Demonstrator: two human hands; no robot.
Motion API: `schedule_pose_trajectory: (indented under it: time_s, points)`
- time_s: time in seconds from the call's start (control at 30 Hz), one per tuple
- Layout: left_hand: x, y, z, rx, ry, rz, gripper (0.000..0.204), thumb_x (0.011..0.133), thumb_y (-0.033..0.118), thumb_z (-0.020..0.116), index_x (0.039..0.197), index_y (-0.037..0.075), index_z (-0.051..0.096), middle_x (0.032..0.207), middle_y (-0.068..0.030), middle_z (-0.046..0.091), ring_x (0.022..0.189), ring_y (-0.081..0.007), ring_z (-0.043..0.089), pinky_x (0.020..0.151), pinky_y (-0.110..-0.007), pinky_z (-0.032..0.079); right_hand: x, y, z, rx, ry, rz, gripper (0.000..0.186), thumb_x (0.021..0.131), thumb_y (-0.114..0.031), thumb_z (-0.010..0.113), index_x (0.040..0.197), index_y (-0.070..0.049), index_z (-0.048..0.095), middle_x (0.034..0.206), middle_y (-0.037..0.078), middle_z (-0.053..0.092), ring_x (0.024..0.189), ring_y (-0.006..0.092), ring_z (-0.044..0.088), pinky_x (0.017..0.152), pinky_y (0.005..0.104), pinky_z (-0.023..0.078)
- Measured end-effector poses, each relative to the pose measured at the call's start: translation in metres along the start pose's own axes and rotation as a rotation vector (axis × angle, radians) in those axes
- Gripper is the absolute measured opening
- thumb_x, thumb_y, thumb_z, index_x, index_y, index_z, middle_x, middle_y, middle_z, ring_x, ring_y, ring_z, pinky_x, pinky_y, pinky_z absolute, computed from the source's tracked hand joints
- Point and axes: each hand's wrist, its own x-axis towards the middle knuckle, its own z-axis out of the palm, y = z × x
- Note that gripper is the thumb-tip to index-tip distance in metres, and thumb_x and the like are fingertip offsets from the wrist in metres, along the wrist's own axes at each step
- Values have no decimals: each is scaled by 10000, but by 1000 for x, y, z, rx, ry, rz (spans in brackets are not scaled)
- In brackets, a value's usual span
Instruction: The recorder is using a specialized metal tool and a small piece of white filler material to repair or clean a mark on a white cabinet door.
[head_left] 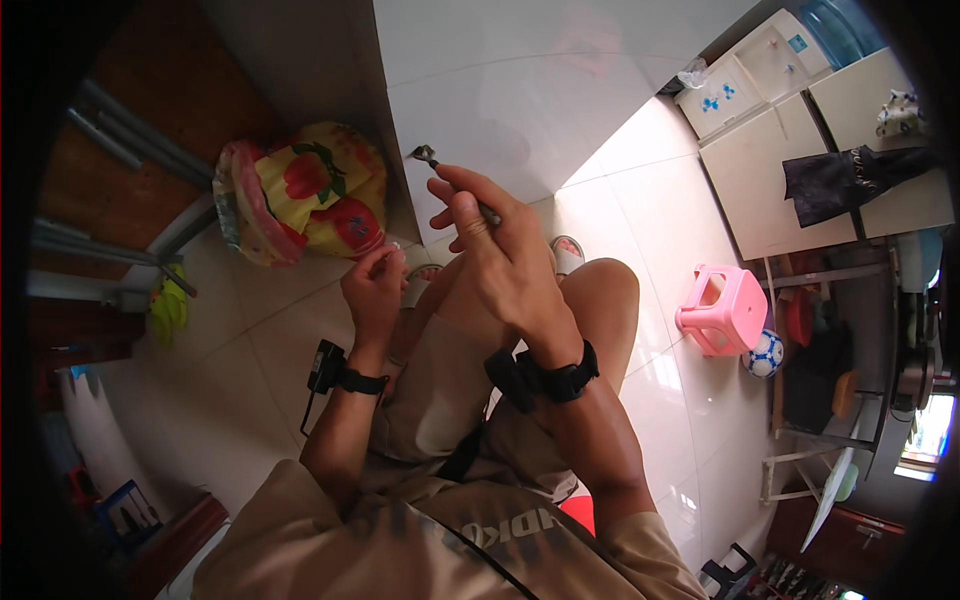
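Note:
My right hand point(495, 250) is closed round a slim dark tool point(432, 162). Its small shiny metal end lies over the face of a glossy white panel point(500, 100) near the panel's left edge; I cannot tell whether it touches. Lower and to the left, my left hand point(370, 290) is closed in a pinch on a small pale piece point(395, 246), too small to name, beside a red and yellow fruit-patterned plastic bag point(300, 200) on the floor. Each wrist wears a black strapped device. My bent knees and sandalled feet are below my hands, on the tiled floor.
At right stand a pink stool point(730, 310), a blue-and-white ball point(762, 355), white cabinets point(750, 190) with a black bag point(840, 180), and a cluttered rack point(830, 390). At left lean brown boards with metal tubes point(140, 150), near a yellow-green item point(168, 310).

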Motion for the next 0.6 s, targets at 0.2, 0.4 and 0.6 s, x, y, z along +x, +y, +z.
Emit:
schedule_pose_trajectory:
  time_s: [0.2, 0.4, 0.6]
  points:
    - [-3, 5, 8, -24, -8, -6, 233, 932, 175, 730, 1093, 7, 739, 795, -36, 703, 605, -66, 603, 539, -215, 487, 1, -2, -2, -44, -98, -49, 418, 1098, -286, 460, 1350, 23, 586, 1284, 164, 683, 1011, 204, 680, 795, 313, 545]
    - [-3, 2, 8, -23, -8, -18, 232, 934, 169, 729, 1094, 2, 738, 794, -40, 700, 608, -72, 603, 542, -222, 487, -2, -3, -5, -178, -161, 7, 421, 1099, -293, 454, 1351, 17, 588, 1289, 152, 679, 1058, 213, 671, 810, 324, 539]
    - [-3, 9, 11, -15, -10, -20, 221, 937, 155, 716, 1092, -1, 736, 793, -42, 697, 612, -74, 601, 547, -224, 484, 3, -2, -8, 51, -106, -40, 430, 1095, -314, 464, 1361, 3, 585, 1294, 161, 677, 1064, 211, 667, 808, 324, 534]
